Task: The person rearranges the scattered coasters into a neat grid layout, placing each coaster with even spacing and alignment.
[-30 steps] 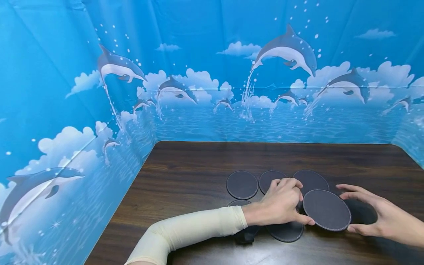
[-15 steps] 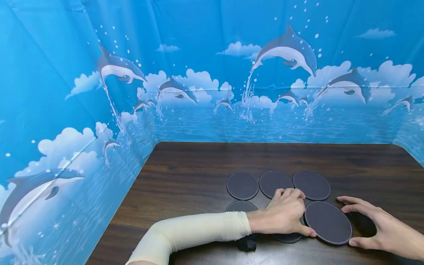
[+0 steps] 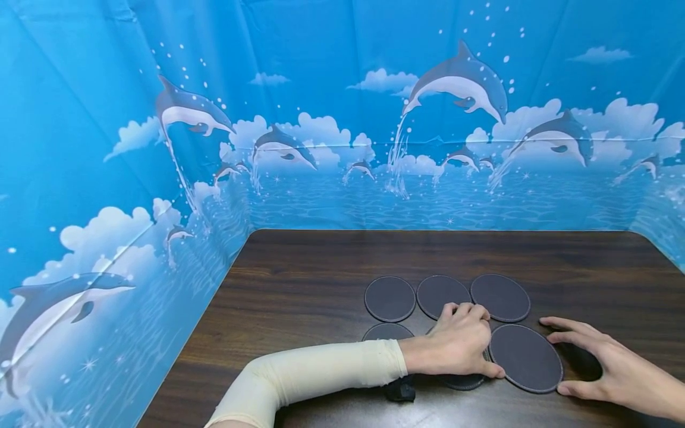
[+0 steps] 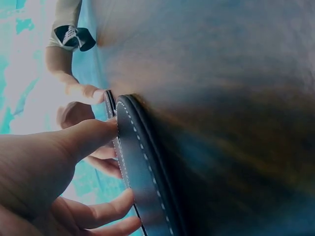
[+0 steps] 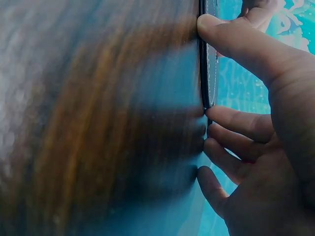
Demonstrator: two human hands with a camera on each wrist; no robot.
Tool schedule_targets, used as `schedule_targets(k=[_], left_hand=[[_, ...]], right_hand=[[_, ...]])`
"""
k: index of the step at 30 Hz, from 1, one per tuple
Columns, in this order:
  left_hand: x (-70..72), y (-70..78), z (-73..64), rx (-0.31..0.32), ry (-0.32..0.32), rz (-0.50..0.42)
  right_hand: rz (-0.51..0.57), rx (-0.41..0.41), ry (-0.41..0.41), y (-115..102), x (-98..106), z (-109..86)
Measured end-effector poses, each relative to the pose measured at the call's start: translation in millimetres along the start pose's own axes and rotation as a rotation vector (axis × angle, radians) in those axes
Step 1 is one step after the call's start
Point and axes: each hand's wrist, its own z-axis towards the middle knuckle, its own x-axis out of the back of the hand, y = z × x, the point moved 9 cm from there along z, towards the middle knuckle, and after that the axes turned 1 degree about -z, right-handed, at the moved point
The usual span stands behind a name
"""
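A dark round coaster point(image 3: 526, 359) with pale edge stitching lies flat on the table between my hands. My left hand point(image 3: 457, 345) reaches over the front middle coaster point(image 3: 463, 383) and partly hides it; its thumb tip is at the right coaster's near-left rim. In the left wrist view, that thumb meets the gap beside a stitched coaster point(image 4: 140, 147), with the fingers loosely extended. My right hand point(image 3: 605, 368) spreads thumb and fingers along the opposite rim. The right wrist view has its thumb and index fingertip at the edge of the coaster point(image 5: 209, 64).
Behind stand three coasters in a row: left point(image 3: 390, 299), middle point(image 3: 440, 291) and right point(image 3: 500, 297). The front left coaster point(image 3: 387, 331) is partly under my left forearm. The dark wooden table point(image 3: 299, 309) ends at a blue dolphin-print curtain point(image 3: 321, 148).
The right coaster has come down from a raised, tilted position to lie flat in the front row. Both hands came down with it and have stayed at its rim over the last half second.
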Motion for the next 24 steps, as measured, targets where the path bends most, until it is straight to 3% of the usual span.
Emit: schedule_targets(k=[8, 17, 24], left_hand=[[1.4, -4.3, -0.9, 0.019, 0.002, -0.002], [-2.6, -8.6, -2.4, -0.015, -0.026, -0.055], [-4.0, -14.4, -9.7, -0.013, -0.021, -0.092]], right_hand=[[-0.028, 0.011, 0.012, -2, 2, 2.6], [-0.028, 0.024, 0.019, -1, 0, 0.9], [0.047, -0.048, -0.002, 16, 1, -5.5]])
